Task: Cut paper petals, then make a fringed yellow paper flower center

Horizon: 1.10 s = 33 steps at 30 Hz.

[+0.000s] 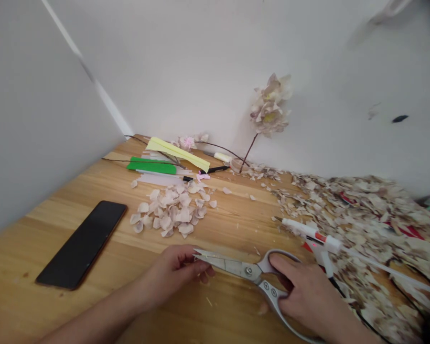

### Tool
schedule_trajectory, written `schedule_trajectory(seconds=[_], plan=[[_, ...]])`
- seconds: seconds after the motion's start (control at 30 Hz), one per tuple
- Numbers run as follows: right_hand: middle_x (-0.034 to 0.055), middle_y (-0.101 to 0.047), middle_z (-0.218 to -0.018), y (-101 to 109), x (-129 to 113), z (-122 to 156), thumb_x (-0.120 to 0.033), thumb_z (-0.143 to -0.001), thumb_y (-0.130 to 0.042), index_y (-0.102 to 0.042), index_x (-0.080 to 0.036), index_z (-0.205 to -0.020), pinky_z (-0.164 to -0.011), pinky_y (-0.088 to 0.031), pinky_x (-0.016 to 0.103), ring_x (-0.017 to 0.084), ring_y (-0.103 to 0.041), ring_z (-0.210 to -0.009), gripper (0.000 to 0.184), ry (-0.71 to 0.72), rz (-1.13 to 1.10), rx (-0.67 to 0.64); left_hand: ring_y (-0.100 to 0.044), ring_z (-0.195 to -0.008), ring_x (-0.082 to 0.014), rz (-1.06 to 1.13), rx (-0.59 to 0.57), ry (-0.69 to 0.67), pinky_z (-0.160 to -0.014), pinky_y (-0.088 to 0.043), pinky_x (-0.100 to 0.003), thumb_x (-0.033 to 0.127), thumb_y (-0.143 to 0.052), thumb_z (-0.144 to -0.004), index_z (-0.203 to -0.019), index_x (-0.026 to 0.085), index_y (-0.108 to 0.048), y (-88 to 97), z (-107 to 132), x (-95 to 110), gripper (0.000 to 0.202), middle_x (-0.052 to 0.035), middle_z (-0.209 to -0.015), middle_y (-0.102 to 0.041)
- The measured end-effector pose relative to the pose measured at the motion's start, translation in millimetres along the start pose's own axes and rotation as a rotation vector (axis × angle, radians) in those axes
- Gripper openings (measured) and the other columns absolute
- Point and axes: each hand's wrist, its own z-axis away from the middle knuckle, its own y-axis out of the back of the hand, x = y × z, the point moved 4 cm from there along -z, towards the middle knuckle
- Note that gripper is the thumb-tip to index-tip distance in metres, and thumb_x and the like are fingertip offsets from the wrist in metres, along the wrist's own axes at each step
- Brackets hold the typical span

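Observation:
Grey metal scissors (236,266) are gripped by my right hand (308,291), its fingers through the handle loops. Their blades point left and look nearly closed. At the blade tips is my left hand (175,272), thumb and fingers pinched together. Whatever it holds is too small and hidden to make out. Beyond my hands lies a heap of pale pinkish petals (172,210) on the wooden table (236,229). A few thin pale shreds (209,301) lie below the blades.
A black phone (84,243) lies left. Behind are yellow paper (179,154), green paper (152,166) and a black pen (215,169). A stemmed flower (270,107) leans at the wall. To the right, a white glue gun (311,234) rests among scattered dry petals (372,205).

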Motion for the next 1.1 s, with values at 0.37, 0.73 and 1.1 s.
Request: schedule_trajectory(seconds=[0.37, 0.73, 1.1], plan=[[0.0058, -0.061, -0.096, 3.1, -1.7, -0.8, -0.010, -0.053, -0.061, -0.047, -0.022, -0.092, -0.072, -0.045, 0.033, 0.024, -0.057, -0.087, 0.043, 0.063, -0.109, 0.062, -0.058, -0.064, -0.0115, 0.021, -0.017, 0.079, -0.065, -0.045, -0.022, 0.029, -0.058, -0.077, -0.084, 0.015, -0.068, 2.0, 0.6, 2.4, 0.019, -0.0007, -0.071, -0.067], [0.0115, -0.060, -0.105, -1.4, -4.6, -1.9, -0.011, -0.051, -0.062, -0.051, -0.018, -0.100, -0.082, -0.045, 0.042, 0.030, -0.055, -0.096, 0.050, 0.094, -0.073, 0.120, -0.056, -0.063, -0.0118, -0.126, -0.018, 0.043, -0.062, -0.042, -0.021, 0.007, -0.044, -0.062, -0.073, 0.015, -0.069, 2.1, 2.2, 2.4, 0.028, 0.0012, -0.064, -0.064], [0.0022, -0.067, -0.080, 6.9, -6.8, -1.1, -0.023, -0.057, -0.068, -0.053, -0.023, -0.079, -0.060, -0.045, 0.032, 0.024, -0.063, -0.073, 0.026, 0.089, -0.058, 0.152, -0.057, -0.062, -0.0119, -0.123, -0.040, 0.053, -0.060, -0.045, -0.022, 0.012, -0.049, -0.071, -0.076, 0.014, -0.068, -0.2, 2.9, 0.7, 0.019, -0.0007, -0.067, -0.064]])
